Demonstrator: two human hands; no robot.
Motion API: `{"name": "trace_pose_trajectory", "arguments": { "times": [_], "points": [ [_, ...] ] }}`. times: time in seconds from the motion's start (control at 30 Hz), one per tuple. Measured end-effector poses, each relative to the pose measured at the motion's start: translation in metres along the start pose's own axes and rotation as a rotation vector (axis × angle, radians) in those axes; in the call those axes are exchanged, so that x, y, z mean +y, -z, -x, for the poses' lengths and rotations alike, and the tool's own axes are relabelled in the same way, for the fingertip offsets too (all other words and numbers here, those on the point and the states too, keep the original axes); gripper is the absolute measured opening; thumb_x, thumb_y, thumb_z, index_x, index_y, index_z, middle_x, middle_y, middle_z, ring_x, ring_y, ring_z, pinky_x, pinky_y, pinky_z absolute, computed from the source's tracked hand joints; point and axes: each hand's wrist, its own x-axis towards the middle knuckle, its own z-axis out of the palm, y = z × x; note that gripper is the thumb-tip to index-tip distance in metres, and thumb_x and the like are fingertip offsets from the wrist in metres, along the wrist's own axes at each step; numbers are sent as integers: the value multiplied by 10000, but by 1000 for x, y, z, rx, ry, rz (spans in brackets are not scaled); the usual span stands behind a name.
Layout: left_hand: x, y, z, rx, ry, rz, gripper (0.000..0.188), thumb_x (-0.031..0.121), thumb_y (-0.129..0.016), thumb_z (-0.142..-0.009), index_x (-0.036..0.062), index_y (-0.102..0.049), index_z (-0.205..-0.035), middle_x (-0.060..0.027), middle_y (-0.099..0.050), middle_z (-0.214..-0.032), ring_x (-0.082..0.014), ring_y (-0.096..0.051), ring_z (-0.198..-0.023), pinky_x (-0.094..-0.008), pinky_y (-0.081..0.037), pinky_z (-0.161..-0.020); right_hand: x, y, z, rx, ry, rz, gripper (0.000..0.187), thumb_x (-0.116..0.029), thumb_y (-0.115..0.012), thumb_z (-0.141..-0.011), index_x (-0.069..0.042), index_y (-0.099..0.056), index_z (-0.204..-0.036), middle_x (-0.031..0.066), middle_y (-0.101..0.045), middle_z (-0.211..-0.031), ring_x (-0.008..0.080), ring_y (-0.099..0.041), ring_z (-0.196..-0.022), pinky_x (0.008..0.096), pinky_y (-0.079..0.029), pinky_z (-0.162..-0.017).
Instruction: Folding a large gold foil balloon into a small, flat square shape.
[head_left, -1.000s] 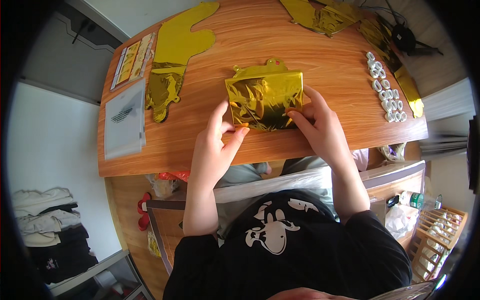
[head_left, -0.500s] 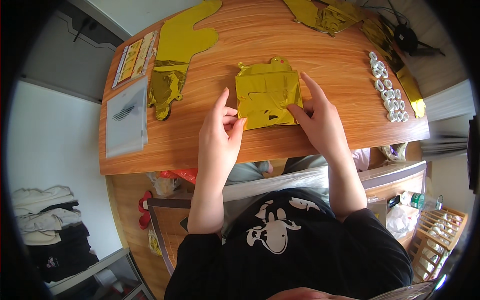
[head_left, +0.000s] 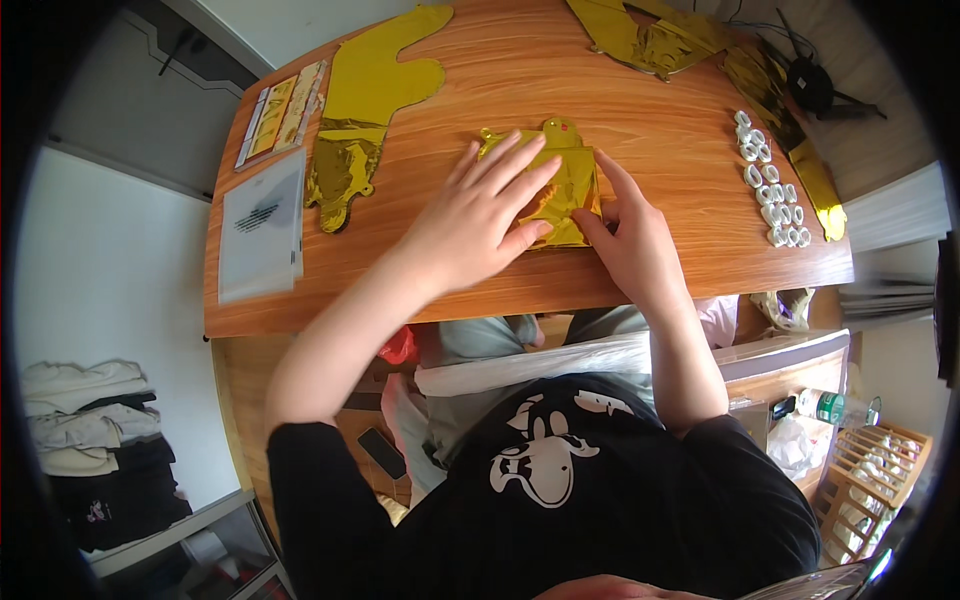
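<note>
A folded gold foil balloon [head_left: 572,190], flat and uninflated, lies near the middle of the table's front side. Its rounded end with small tabs sticks out at the far side. My left hand [head_left: 490,205] lies across its left part, palm down, fingers stretched and apart, hiding much of the foil. At the right edge, my right hand [head_left: 635,235] holds the balloon with the thumb on top near the front corner. Its index finger reaches along that edge, and the other fingers are curled, partly out of sight.
Another flat gold balloon [head_left: 375,85] lies at the left, beside a printed card [head_left: 280,115] and clear plastic sleeves [head_left: 262,225]. More gold foil [head_left: 650,40] lies at the back right. Several small white rolls [head_left: 770,190] stand near a black device with antennas [head_left: 808,82].
My left hand has moved right from the balloon's left edge onto its top, fingers now spread flat. My right hand stays at the right edge. The view has shifted slightly.
</note>
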Motion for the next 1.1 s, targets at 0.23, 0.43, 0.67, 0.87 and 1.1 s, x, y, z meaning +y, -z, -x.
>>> {"name": "trace_pose_trajectory", "arguments": {
  "times": [0.23,0.43,0.67,0.87,1.1],
  "points": [
    [-25,-29,-9,-197,-104,-15,720,528,-523,-1044,236,-295,-1660,-112,-259,-1722,-367,-194,-1598,-583,-181,-1281,3,1,0,26,5,-7,696,-161,-728,-950,-87,-427,-1574,149,-707,-766,224,-701,-729,320,-530,-713],
    [-27,-34,-8,-161,-99,-34,715,578,-483,-1051,264,-283,-1662,-115,-280,-1714,-398,-207,-1589,-577,-212,-1275,6,11,16,56,39,-308,657,-43,-714,-949,-44,-450,-1552,99,-721,-877,164,-686,-787,290,-548,-757],
    [-28,-34,-8,-180,-99,-64,743,611,-475,-1042,258,-275,-1664,-123,-289,-1710,-424,-220,-1578,-577,-227,-1266,23,9,20,33,140,-132,589,-5,-734,-929,-27,-516,-1476,72,-691,-917,136,-653,-820,277,-548,-786],
    [-27,-36,-9,-161,-106,-61,762,638,-474,-1031,254,-285,-1662,-132,-314,-1697,-425,-245,-1568,-582,-238,-1257,24,6,16,82,150,-106,502,-8,-741,-918,-18,-557,-1385,62,-664,-872,131,-635,-781,276,-521,-712],
    [-26,-35,-9,-164,-103,-78,834,681,-550,-974,268,-299,-1653,-127,-330,-1690,-417,-265,-1562,-576,-249,-1255,21,7,17,50,225,111,451,-42,-742,-898,-48,-578,-1318,61,-629,-851,238,-635,-821,382,-487,-850]
  ]
}}
